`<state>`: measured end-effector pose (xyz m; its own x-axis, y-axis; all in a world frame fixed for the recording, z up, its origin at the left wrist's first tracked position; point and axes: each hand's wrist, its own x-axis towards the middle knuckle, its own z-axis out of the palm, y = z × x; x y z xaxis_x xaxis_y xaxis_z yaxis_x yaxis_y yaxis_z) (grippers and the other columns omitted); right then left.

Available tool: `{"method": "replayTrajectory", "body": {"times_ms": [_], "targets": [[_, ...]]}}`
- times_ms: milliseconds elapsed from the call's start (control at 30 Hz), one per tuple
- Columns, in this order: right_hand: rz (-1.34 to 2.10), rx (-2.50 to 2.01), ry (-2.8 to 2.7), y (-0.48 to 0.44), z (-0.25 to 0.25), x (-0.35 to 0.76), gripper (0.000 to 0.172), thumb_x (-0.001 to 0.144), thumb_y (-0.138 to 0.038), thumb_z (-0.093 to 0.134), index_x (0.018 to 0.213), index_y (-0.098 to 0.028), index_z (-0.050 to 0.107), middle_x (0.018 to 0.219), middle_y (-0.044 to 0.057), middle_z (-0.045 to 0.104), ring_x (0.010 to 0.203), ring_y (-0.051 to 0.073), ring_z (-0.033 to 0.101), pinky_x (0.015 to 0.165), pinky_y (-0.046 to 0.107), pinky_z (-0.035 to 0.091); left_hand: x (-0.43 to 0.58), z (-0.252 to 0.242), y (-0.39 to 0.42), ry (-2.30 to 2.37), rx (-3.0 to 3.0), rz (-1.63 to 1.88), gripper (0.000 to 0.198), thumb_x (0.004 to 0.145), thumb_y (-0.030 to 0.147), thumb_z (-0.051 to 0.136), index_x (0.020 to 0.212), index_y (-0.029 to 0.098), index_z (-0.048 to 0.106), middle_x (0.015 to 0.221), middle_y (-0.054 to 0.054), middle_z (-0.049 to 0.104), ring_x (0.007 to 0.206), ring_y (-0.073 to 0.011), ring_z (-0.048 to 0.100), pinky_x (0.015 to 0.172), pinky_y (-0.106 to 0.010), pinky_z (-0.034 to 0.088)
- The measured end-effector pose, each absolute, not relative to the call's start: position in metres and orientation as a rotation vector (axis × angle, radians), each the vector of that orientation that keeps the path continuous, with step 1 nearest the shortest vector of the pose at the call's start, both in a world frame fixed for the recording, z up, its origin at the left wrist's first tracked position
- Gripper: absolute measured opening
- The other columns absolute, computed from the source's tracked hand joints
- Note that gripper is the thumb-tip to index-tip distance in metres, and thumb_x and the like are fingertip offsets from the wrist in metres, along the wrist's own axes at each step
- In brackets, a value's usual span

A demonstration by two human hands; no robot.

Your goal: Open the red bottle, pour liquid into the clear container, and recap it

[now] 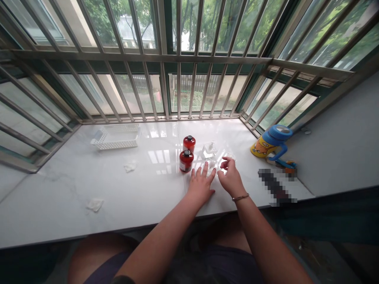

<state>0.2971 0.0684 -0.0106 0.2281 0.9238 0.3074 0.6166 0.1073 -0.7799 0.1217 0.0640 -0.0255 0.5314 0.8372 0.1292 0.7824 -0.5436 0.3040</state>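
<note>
My left hand (201, 182) lies flat on the white marble sill (74, 185), fingers spread, just right of the nearer of two small red bottles (186, 161) with black caps. The other red bottle (189, 143) stands behind it. My right hand (229, 175) is beside the left, fingers curled in a pinch over a clear crinkled plastic wrapper (213, 163). A small clear glass bottle (209, 149) stands just beyond the hands.
A white slatted plastic basket (116, 137) sits at the back left. Two crumpled white tissues (130, 167) (95, 204) lie on the sill. A blue and yellow kids' cup (271, 142) leans at the right. Metal window bars (177, 59) enclose the sill.
</note>
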Motion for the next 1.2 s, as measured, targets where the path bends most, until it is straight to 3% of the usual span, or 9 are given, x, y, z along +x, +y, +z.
{"method": "replayTrajectory", "body": {"times_ms": [167,300,500,667,867,1033,1133,1200], "targets": [[0.586,-1.522,-1.449,0.069,-0.017,0.294,0.074,0.083,-0.021,0.059,0.153,-0.025,0.036,0.142,0.013,0.067,0.131,0.029,0.064,0.112,0.056,0.053,0.123,-0.026,0.063,1.377,2.567,0.369,0.113,0.079,0.046,0.096,0.170,0.032,0.032,0.182,-0.015,0.010,0.157,-0.0497,0.034,0.130,-0.073,0.029],[0.616,-1.542,-1.302,0.071,-0.021,0.293,0.066,0.081,-0.024,0.063,0.143,-0.023,0.040,0.129,0.013,0.071,0.119,0.029,0.068,0.113,0.060,0.050,0.123,-0.028,0.063,1.381,2.578,0.374,0.118,0.076,0.050,0.098,0.171,0.032,0.031,0.182,-0.015,0.009,0.157,-0.0497,0.034,0.130,-0.073,0.028],[0.662,-1.497,-1.288,0.071,-0.026,0.291,0.071,0.082,-0.027,0.062,0.147,-0.025,0.033,0.139,0.014,0.069,0.135,0.029,0.063,0.118,0.058,0.048,0.123,-0.027,0.063,1.381,2.588,0.355,0.121,0.074,0.056,0.097,0.171,0.032,0.029,0.182,-0.016,0.009,0.157,-0.0489,0.034,0.130,-0.073,0.028],[0.622,-1.532,-1.224,0.071,-0.026,0.291,0.062,0.081,-0.029,0.064,0.137,-0.023,0.037,0.129,0.015,0.071,0.121,0.029,0.067,0.115,0.059,0.047,0.122,-0.022,0.061,1.394,2.605,0.314,0.118,0.079,0.066,0.090,0.172,0.033,0.026,0.182,-0.015,0.005,0.158,-0.0471,0.033,0.130,-0.071,0.027],[0.655,-1.525,-1.287,0.070,-0.022,0.288,0.069,0.087,-0.034,0.066,0.147,-0.026,0.035,0.137,0.015,0.070,0.129,0.031,0.065,0.113,0.057,0.049,0.121,-0.018,0.061,1.392,2.589,0.277,0.118,0.080,0.071,0.087,0.173,0.031,0.025,0.183,-0.015,0.004,0.159,-0.0469,0.031,0.131,-0.072,0.025],[0.577,-1.548,-1.274,0.073,-0.020,0.285,0.065,0.086,-0.039,0.070,0.141,-0.023,0.038,0.134,0.017,0.070,0.127,0.032,0.066,0.115,0.057,0.047,0.122,-0.019,0.062,1.381,2.583,0.272,0.122,0.079,0.070,0.088,0.173,0.030,0.023,0.182,-0.016,0.002,0.159,-0.0477,0.031,0.131,-0.072,0.025],[0.574,-1.543,-1.333,0.076,-0.016,0.283,0.073,0.088,-0.042,0.072,0.148,-0.025,0.035,0.143,0.016,0.067,0.135,0.031,0.063,0.117,0.055,0.047,0.123,-0.019,0.061,1.377,2.578,0.271,0.125,0.078,0.068,0.090,0.174,0.027,0.022,0.182,-0.016,0.001,0.159,-0.0478,0.031,0.131,-0.071,0.025],[0.568,-1.578,-1.386,0.079,-0.013,0.282,0.076,0.091,-0.045,0.071,0.154,-0.025,0.033,0.136,0.015,0.072,0.133,0.032,0.065,0.113,0.054,0.050,0.123,-0.018,0.061,1.383,2.569,0.266,0.126,0.077,0.067,0.091,0.174,0.026,0.021,0.182,-0.016,0.001,0.159,-0.0476,0.031,0.132,-0.071,0.025]]}}
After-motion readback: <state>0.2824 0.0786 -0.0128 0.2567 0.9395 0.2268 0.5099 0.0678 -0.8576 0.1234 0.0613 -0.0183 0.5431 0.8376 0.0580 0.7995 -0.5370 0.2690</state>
